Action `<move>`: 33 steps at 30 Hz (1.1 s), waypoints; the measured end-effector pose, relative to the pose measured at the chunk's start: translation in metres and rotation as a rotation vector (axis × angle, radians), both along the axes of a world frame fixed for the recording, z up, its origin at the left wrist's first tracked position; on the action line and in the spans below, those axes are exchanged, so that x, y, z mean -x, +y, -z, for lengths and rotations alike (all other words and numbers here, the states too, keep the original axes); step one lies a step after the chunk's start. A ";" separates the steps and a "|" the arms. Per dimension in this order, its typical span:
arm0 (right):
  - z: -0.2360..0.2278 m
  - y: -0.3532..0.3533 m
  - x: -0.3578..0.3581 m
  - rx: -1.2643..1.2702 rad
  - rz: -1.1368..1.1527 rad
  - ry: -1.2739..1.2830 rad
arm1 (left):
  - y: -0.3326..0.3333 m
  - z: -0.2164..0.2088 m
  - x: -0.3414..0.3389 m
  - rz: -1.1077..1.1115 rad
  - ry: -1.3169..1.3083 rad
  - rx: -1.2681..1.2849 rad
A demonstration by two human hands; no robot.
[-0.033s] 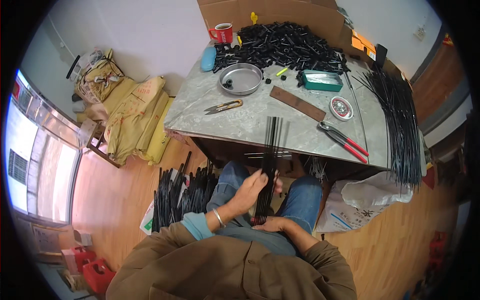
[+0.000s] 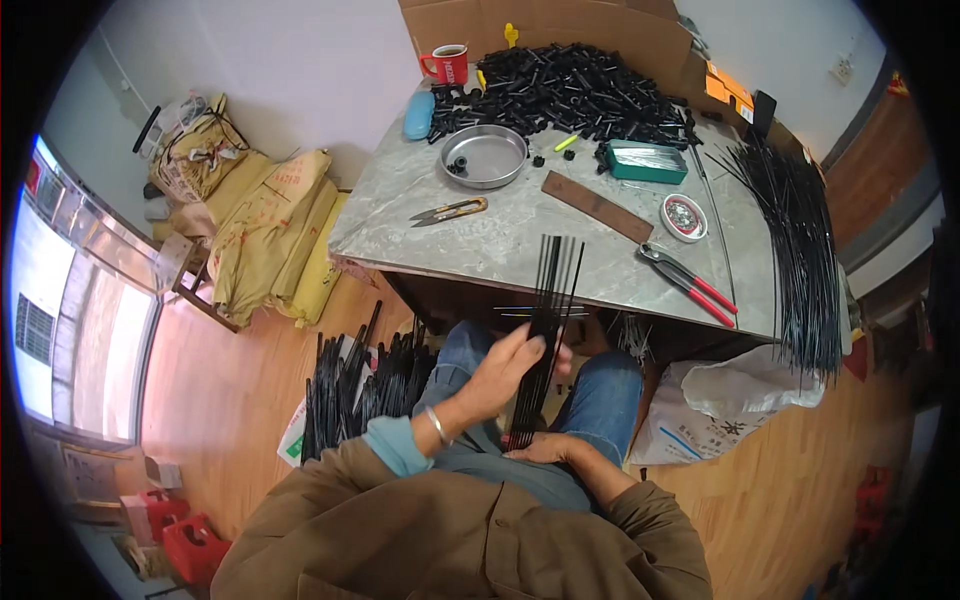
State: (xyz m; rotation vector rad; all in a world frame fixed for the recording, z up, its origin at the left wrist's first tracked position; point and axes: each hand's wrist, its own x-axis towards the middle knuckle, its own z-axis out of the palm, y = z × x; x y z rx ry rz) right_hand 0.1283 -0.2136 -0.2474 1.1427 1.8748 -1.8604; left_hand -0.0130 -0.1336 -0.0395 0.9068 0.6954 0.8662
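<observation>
A bundle of thin black rods stands nearly upright over my lap, its top ends fanned out before the table's front edge. One rod leans apart to the right of the others. My left hand is closed around the bundle at mid-height, thumb in front and fingertips showing on the far side. Low down, my right hand holds the bottom ends against my lap; some of its fingers are hidden.
On the grey table lie thread snips, a round metal tray, a brown flat bar, red-handled cutters and a heap of black parts. More black rods hang off the right edge. A white sack stands below.
My left hand has shifted slightly up and to the right. At the top, the blurred rods have become sharp, and one has swung out to the right.
</observation>
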 end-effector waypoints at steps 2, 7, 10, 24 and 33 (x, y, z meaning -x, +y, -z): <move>-0.020 -0.003 -0.005 -0.012 0.006 -0.058 | 0.017 -0.026 -0.003 0.085 0.033 -0.052; -0.165 0.048 -0.081 -0.098 0.134 0.241 | -0.004 -0.012 -0.026 0.149 0.007 -0.088; -0.262 0.076 -0.103 -0.359 0.999 0.542 | -0.015 -0.014 -0.035 0.149 -0.020 -0.153; -0.305 0.050 -0.071 -0.776 1.036 0.544 | -0.019 -0.023 -0.040 0.055 -0.118 0.031; -0.276 0.058 -0.088 -0.867 0.760 0.056 | -0.018 -0.028 -0.033 0.086 -0.109 0.081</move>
